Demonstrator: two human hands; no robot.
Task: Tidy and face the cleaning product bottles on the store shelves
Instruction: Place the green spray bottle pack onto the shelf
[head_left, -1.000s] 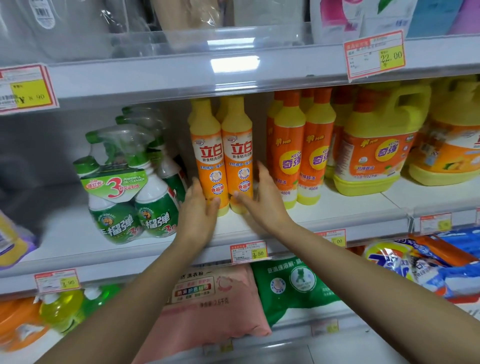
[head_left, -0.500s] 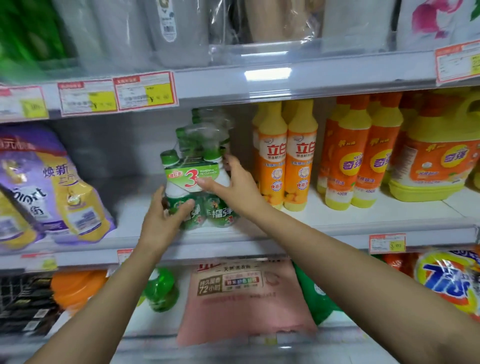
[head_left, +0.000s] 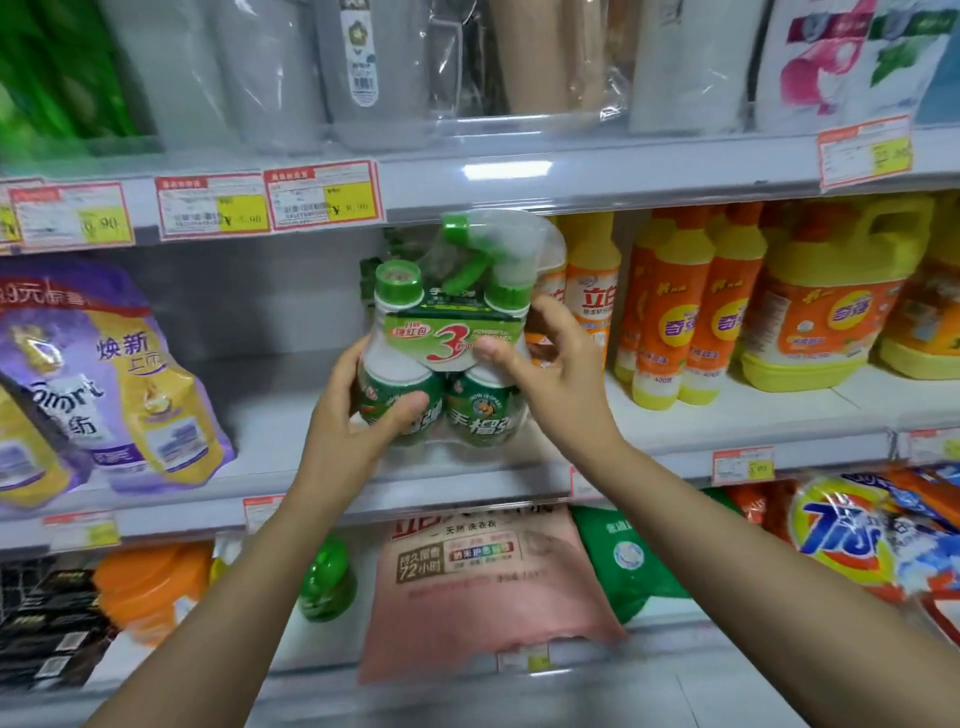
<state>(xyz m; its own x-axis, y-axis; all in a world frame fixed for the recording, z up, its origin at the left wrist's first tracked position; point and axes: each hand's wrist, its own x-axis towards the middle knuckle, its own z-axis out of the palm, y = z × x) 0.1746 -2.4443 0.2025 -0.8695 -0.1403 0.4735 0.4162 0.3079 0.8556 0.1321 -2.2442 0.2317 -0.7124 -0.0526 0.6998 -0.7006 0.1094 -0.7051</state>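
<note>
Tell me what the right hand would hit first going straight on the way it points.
The right hand points left and into the shelf and grips the green twin-pack of spray cleaner, so that comes first. Pushed on together, they would probably reach the green bottles behind it; depth is unclear.

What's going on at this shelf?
A person grips a twin pack of green spray cleaner with both hands at the middle shelf. The left hand wraps the left bottle's lower body; the right hand holds the right side, thumb on the cardboard band. The label faces outward. Orange dish-soap bottles stand to its right, purple pouches to its left. Whether it rests on the shelf is unclear.
</note>
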